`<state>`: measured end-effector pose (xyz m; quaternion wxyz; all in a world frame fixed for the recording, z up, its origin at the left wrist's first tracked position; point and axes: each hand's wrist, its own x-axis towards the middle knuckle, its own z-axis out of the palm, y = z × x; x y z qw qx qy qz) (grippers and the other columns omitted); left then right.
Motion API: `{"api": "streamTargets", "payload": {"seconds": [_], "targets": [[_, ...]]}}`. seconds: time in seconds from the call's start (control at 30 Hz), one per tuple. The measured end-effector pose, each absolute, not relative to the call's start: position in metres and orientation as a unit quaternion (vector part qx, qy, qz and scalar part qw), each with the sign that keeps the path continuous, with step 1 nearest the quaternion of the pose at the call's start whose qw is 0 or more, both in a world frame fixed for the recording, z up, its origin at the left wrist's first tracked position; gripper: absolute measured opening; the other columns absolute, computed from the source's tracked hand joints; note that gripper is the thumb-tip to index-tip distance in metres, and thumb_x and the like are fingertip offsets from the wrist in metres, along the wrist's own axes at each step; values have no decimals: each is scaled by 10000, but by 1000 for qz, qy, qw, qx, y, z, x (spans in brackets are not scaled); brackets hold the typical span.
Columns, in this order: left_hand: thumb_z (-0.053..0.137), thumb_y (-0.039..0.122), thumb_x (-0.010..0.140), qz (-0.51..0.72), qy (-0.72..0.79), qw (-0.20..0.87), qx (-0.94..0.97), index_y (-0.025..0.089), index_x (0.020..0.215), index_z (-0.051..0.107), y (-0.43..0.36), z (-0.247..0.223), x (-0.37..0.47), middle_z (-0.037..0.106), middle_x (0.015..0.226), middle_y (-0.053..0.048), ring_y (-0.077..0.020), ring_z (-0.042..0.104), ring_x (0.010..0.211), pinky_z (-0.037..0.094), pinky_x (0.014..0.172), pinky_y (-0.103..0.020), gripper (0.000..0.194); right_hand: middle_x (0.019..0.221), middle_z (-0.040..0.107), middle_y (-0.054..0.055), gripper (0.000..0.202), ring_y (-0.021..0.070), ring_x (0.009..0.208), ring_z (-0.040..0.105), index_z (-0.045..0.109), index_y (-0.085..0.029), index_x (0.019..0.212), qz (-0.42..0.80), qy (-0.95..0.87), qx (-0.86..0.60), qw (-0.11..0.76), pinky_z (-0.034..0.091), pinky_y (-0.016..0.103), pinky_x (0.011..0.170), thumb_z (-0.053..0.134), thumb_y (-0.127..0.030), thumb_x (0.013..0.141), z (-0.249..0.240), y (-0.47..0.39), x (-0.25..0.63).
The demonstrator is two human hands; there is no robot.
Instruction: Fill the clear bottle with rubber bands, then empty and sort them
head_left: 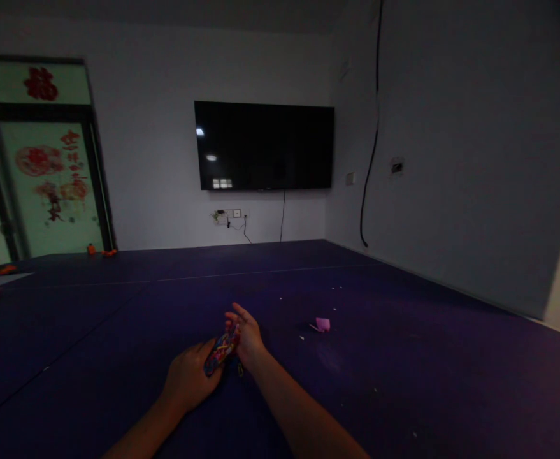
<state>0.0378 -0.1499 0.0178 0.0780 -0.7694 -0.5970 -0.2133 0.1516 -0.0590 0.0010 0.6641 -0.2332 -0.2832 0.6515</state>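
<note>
A small multicoloured patterned pouch [222, 349] is held tilted above the purple floor mat, between both hands. My left hand [191, 376] is closed round its near end, with the back of the hand towards me. My right hand [248, 338] holds the far end against its palm, with its fingers half curled and their tips a little apart. A small yellowish clip [240, 369] hangs below, near my right wrist. In this dim light the pouch's exact kind and opening cannot be made out.
On the purple mat [141, 331] lie a folded pink paper piece [323, 325] and several tiny white scraps. A black television [265, 146] hangs on the far wall above sockets and cables. Orange objects [109, 253] sit by the glass door [45, 185] at left. A black cable [371, 172] dangles at right.
</note>
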Motion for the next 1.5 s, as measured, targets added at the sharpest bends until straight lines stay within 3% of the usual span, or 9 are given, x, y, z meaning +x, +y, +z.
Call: {"api": "streamTargets", "payload": {"seconds": [0.27, 0.53, 0.83, 0.97, 1.17, 1.33, 1.5], "targets": [[518, 262, 763, -227, -604, 64, -761, 220, 1162, 560, -150, 18, 36, 677, 1069, -65, -233, 636, 937, 473, 816, -329, 403, 767, 702, 82, 200, 155, 647, 623, 674, -155, 790, 639, -307, -227, 668, 484, 259, 583, 708, -211, 600, 2, -62, 150], [508, 288, 783, -226, -613, 62, -754, 231, 1137, 569, -146, 15, 35, 685, 1052, -59, -236, 650, 915, 478, 776, -319, 364, 690, 694, 96, 449, 182, 607, 632, 676, -129, 776, 604, -365, -271, 655, 462, 266, 528, 677, -558, 642, 4, -68, 147], [509, 300, 794, -231, -614, 55, -753, 223, 1131, 573, -149, 19, 37, 689, 1038, -58, -237, 649, 915, 475, 778, -317, 352, 693, 681, 112, 601, 184, 615, 625, 696, -119, 731, 621, -370, -270, 636, 470, 284, 569, 477, -679, 745, 4, -69, 146], [509, 295, 789, -232, -615, 51, -752, 215, 1130, 574, -149, 18, 37, 690, 1042, -61, -240, 645, 923, 473, 784, -317, 356, 685, 677, 101, 570, 171, 599, 610, 695, -130, 704, 651, -336, -250, 633, 466, 282, 578, 427, -626, 788, 2, -68, 145], [497, 309, 790, -251, -605, 70, -753, 231, 1110, 587, -146, 14, 34, 693, 1034, -52, -242, 650, 909, 482, 784, -323, 341, 685, 679, 69, 361, 173, 598, 608, 675, -142, 832, 634, -351, -229, 650, 455, 271, 558, 572, -471, 728, -2, -65, 143], [517, 304, 769, -251, -596, 78, -759, 208, 1125, 582, -144, 11, 32, 688, 1046, -70, -248, 647, 925, 486, 798, -334, 374, 747, 693, 53, 415, 176, 622, 629, 556, -188, 1113, 644, -344, -209, 651, 467, 277, 552, 589, -334, 725, 2, -70, 146], [522, 302, 764, -256, -597, 77, -756, 231, 1118, 586, -144, 12, 33, 686, 1057, -54, -239, 648, 930, 485, 806, -326, 367, 797, 697, 39, 477, 161, 630, 638, 508, -223, 1166, 669, -305, -196, 649, 486, 283, 585, 555, -196, 692, 9, -73, 147]]}}
